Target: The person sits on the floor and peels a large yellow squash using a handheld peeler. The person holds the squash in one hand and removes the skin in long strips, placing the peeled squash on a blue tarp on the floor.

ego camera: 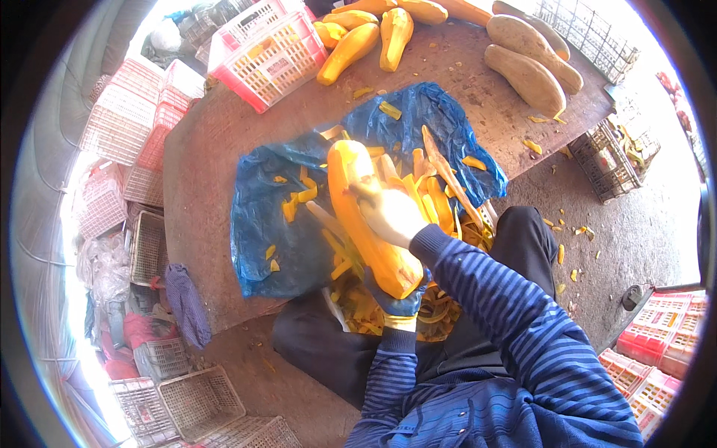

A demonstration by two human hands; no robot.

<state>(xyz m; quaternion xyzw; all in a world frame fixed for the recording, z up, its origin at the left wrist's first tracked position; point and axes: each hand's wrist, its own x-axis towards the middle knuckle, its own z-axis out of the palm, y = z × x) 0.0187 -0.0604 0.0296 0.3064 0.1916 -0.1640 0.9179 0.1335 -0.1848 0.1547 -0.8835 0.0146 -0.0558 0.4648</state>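
Observation:
A long peeled orange squash (353, 218) is held at a slant over a blue plastic sheet (269, 246). My left hand (397, 297), in a blue-coated glove with a yellowish cuff, grips its lower end from beneath. My right hand (392, 215), overexposed in the light, is closed on a small dark tool (364, 189) against the upper part of the squash; the tool's kind is hard to tell. Strips of orange peel (442, 207) lie on the sheet beside the squash. More peelings (358, 311) fill a container between my knees.
Peeled squashes (347, 50) and a pink-and-white crate (269, 61) stand at the table's (201, 185) far side. Unpeeled squashes (526, 78) lie at the far right. A purple cloth (187, 305) hangs at the left edge. Plastic crates (201, 403) stand on the floor.

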